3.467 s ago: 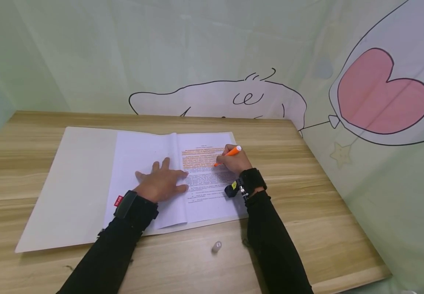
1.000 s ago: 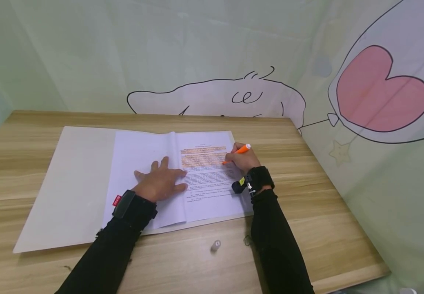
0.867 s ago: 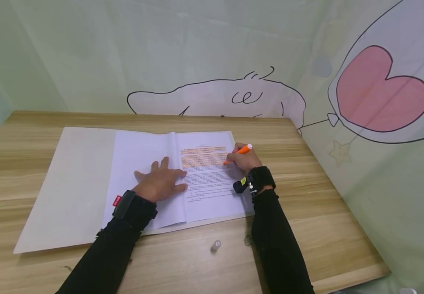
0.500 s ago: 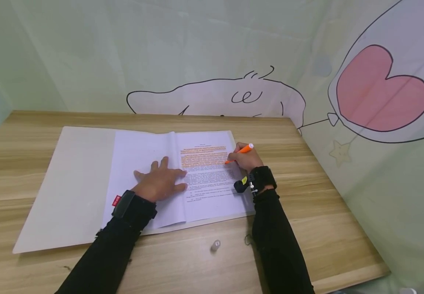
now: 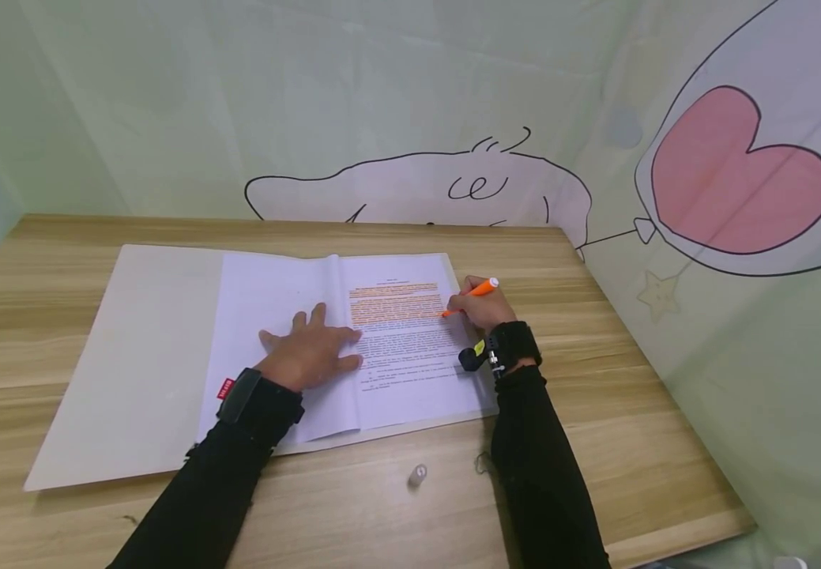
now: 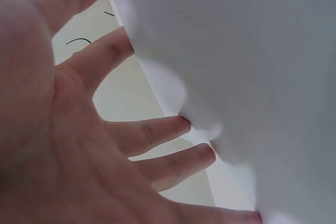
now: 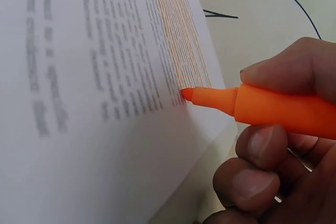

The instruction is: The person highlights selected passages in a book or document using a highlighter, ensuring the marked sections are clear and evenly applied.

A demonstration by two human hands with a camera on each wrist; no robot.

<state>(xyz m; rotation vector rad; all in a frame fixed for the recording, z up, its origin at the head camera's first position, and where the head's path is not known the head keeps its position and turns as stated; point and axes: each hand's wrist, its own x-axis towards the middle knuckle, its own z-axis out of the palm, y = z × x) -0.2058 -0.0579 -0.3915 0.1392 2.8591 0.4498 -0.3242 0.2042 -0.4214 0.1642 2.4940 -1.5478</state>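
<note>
A printed page [image 5: 403,411] lies on the right side of an open document folder, its upper lines coloured orange. My right hand [image 5: 484,307] pinches an orange highlighter [image 5: 482,288]; in the right wrist view the highlighter [image 7: 283,109] has its tip right at a text line near the page's right margin. My left hand [image 5: 308,352] rests with fingers spread on the blank left sheet [image 5: 268,284], fingertips reaching the fold by the printed page. In the left wrist view the straight fingers [image 6: 147,135] touch the white paper [image 6: 226,51].
The folder's pale cover [image 5: 133,356] spreads to the left, with a small red label [image 5: 226,388] on the sheet beside it. A small greyish cap [image 5: 418,476] lies on the wooden table [image 5: 353,514] in front of the folder. A drawn-on curtain [image 5: 382,103] hangs behind the table.
My right hand has slid rightward along a text line with the highlighter, and the orange marking reaches farther right. The left hand stays in place on the paper.
</note>
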